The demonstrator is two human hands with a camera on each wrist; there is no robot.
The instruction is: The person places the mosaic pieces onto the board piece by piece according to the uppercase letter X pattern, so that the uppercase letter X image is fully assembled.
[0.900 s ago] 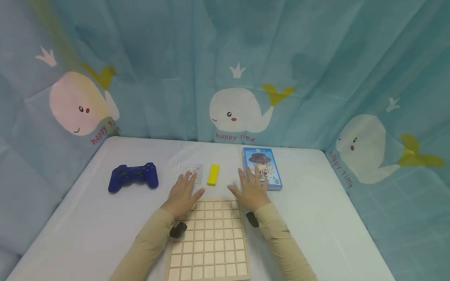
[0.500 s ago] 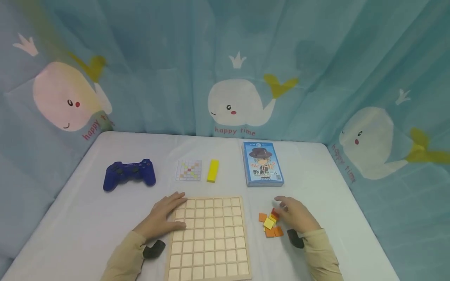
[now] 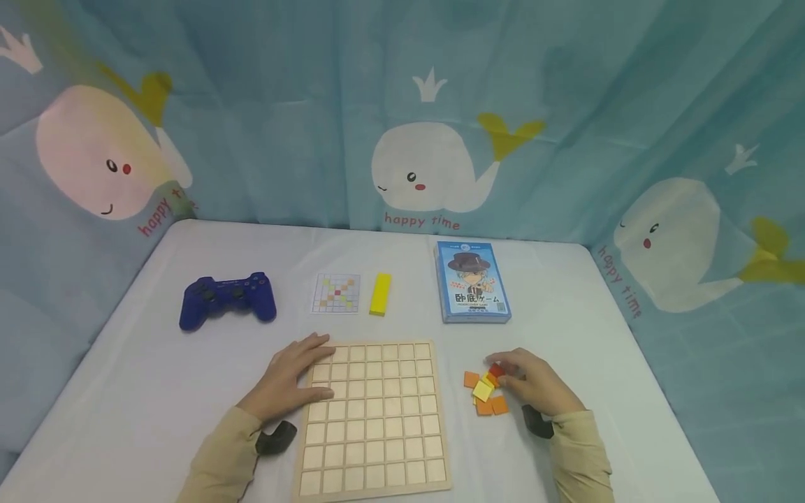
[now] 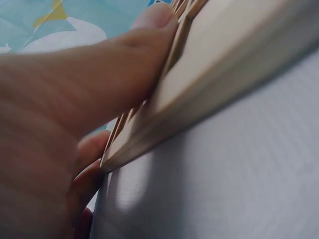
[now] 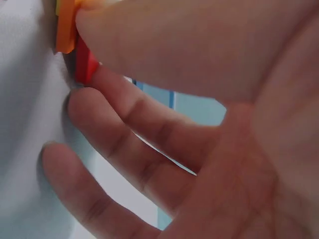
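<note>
- The wooden grid board is the landmark; the coloured tiles, yellow, orange and red, lie in a loose, overlapping pile just right of its far half.
- What has just changed: both hands were spread by the board's far edge about a second ago; now they are apart, one at each side of it.
- The right hand has come to the right of the board, at the pile's right side. Its thumb and index finger are bent with a narrow gap between them, at the red tile and the orange one beside it; whether it pinches either, I cannot tell.
- The left hand lies at the board's left edge, fingers spread loosely towards the far left corner, thumb reaching over the rim; it picks nothing up.
- For the work in hand, this seems to put the right hand on the tiles while the left looks placed to steady the board.
- Beyond the board's far edge lie the pattern card and the yellow block; the blue box is beyond and to the right, the game controller beyond and to the left.
</note>
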